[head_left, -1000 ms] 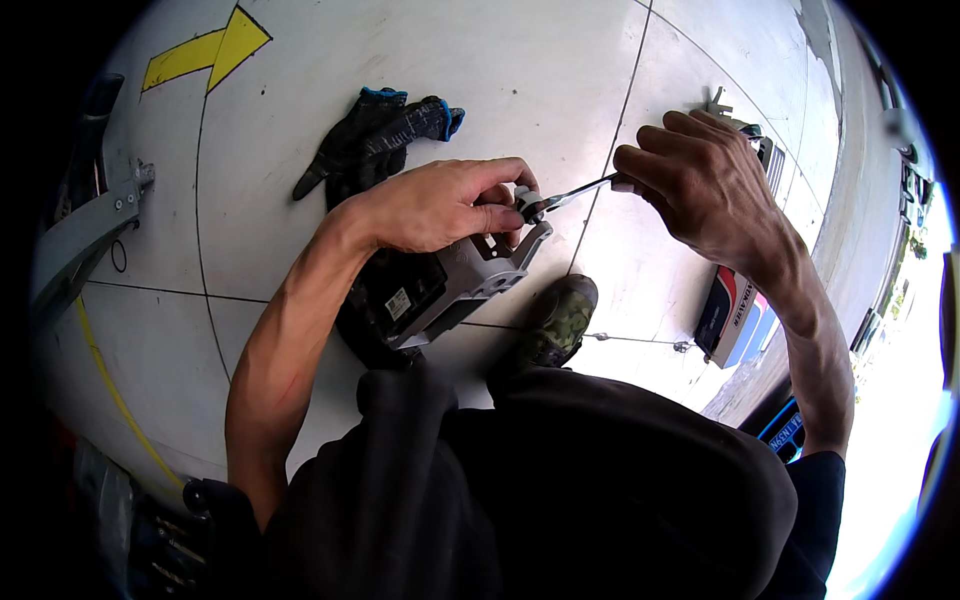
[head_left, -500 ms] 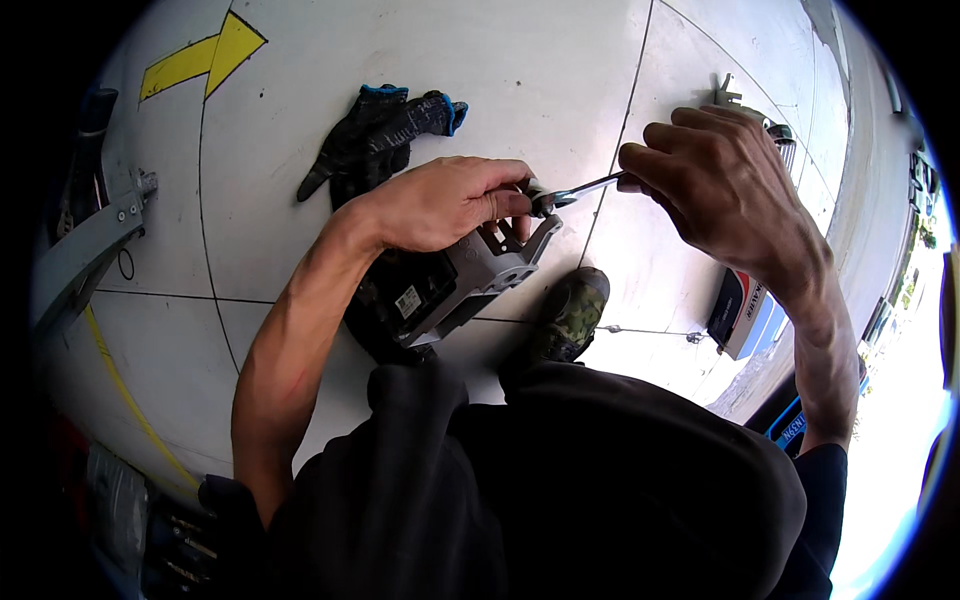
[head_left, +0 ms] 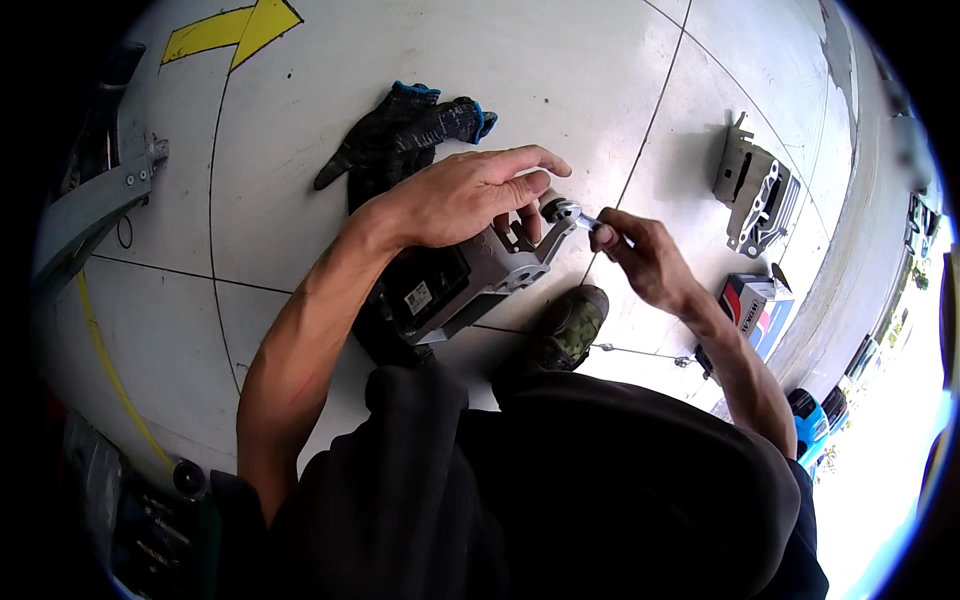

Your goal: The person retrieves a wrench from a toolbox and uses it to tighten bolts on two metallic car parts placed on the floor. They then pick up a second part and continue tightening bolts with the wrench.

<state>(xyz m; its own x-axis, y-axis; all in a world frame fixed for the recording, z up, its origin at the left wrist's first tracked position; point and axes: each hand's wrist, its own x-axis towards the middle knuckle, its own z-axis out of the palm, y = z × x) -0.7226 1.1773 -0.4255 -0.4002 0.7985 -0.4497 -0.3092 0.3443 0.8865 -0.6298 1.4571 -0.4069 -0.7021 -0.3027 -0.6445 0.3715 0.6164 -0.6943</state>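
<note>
My left hand is curled over a grey metal mount with a black body and a white label. Its lower fingers hook round the bracket, while the index finger and thumb stand apart above. My right hand grips the handle of a shiny wrench, most of it hidden in the fist. The wrench's round head sits at the tip of the mount's arm, against a small round metal piece beside my left thumb. Black work gloves with blue cuffs lie just beyond my left hand.
A second metal mount rests on the tiled floor at the right, with a printed carton nearer me. My camouflage shoe stands beside the held mount. A grey metal frame is at the left. A yellow floor arrow lies at upper left.
My right hand has swung down and left, bringing the wrench handle nearer the mount. My left index finger has lifted away from the thumb. The second mount has come into full view.
</note>
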